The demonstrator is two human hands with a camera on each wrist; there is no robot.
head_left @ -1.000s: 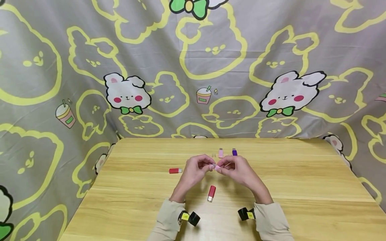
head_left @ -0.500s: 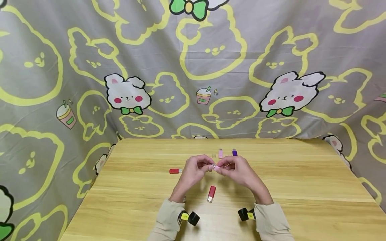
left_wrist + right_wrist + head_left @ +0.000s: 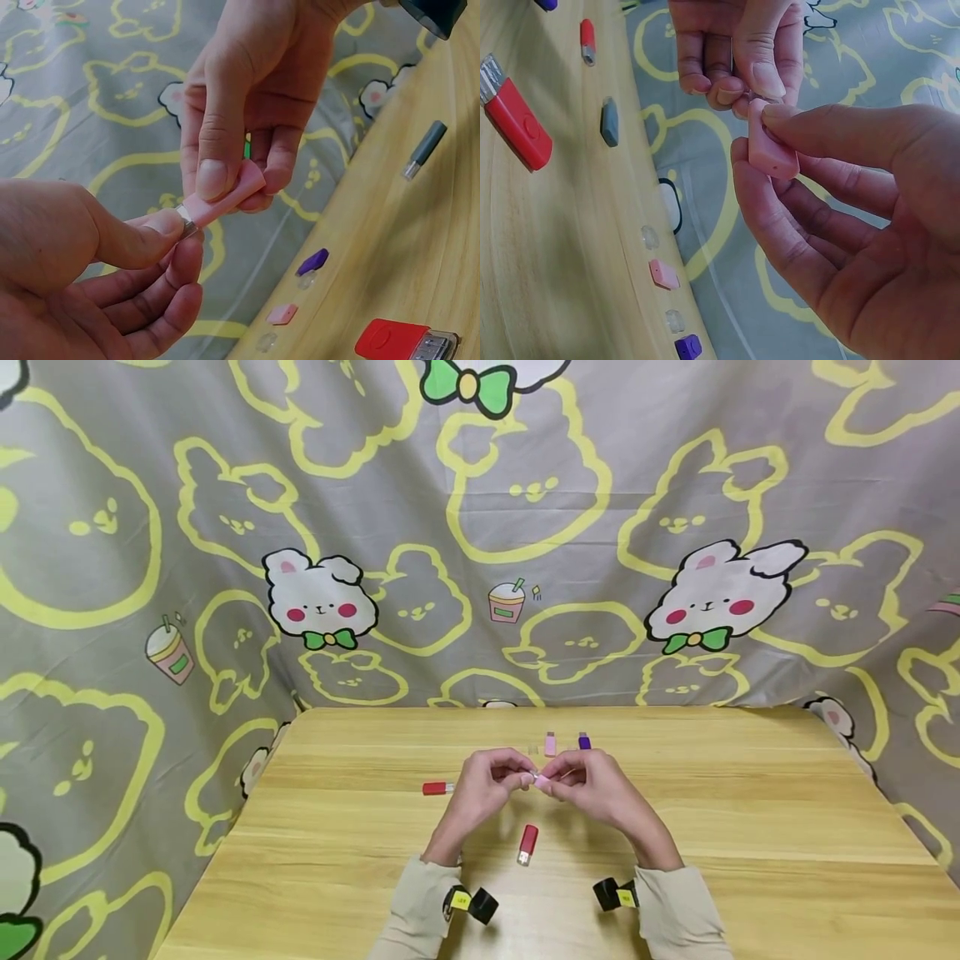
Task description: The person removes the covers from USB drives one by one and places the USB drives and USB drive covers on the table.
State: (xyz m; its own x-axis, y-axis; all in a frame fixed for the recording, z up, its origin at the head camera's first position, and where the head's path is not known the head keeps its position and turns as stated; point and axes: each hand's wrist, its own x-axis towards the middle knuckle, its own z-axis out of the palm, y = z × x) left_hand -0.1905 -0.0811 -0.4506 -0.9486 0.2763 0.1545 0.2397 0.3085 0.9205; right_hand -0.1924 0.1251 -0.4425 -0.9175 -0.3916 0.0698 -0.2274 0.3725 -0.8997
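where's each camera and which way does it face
Head: on the head, facing forward and down at the wooden table; left hand, right hand, beige sleeves show.
Left wrist: worn there, facing that hand; both hands show.
Right wrist: worn there, facing that hand; both hands show.
Wrist views share the held pink plastic USB stick.

Person here's got both hands over the wooden table [image 3: 337,860], right hand [image 3: 592,785] pinching a pink USB stick [image 3: 542,782], left hand [image 3: 489,783] pinching its other end. Clockwise around it: second pink stick [image 3: 551,745] at about 12, purple stick [image 3: 584,742] near 2, red stick [image 3: 529,838] at 6, another red one [image 3: 434,788] at 9. Bunny-print curtain [image 3: 480,647] hangs behind, at 12.
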